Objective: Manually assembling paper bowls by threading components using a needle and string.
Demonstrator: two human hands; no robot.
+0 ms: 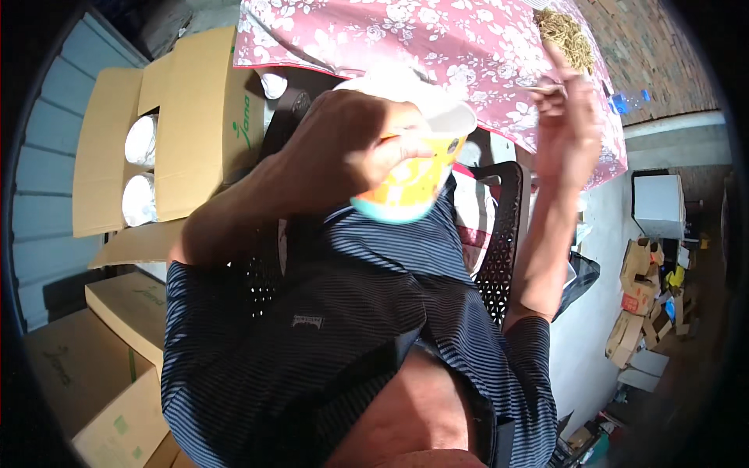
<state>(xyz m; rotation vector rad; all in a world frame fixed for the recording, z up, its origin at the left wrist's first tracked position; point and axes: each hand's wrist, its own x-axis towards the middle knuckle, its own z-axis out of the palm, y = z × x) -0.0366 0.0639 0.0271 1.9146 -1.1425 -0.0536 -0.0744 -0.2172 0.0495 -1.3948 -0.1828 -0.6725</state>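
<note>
- Fingers (406, 148) of the left hand (351, 144) wrap round a paper cup (413, 175), yellow-walled with a teal base and a white lid on top, held up in front of the chest.
- Looks light and thin-walled to me: squeeze too hard and it would buckle, so the mid-wall hold just under the rim seems right.
- Right hand (566, 136) is raised beside the cup, fingers pinched narrow on a thin stick-like thing; what it is, I cannot tell.
- Beyond sits a surface under a pink floral cloth (390, 35), with a tan tangle of noodles (568, 35) at its far end.
- Left: an open brown carton (195, 117) with green lettering, holding white round lids.
- More closed cartons lower left; crumpled boxes (644, 296) lie on the floor at right.
</note>
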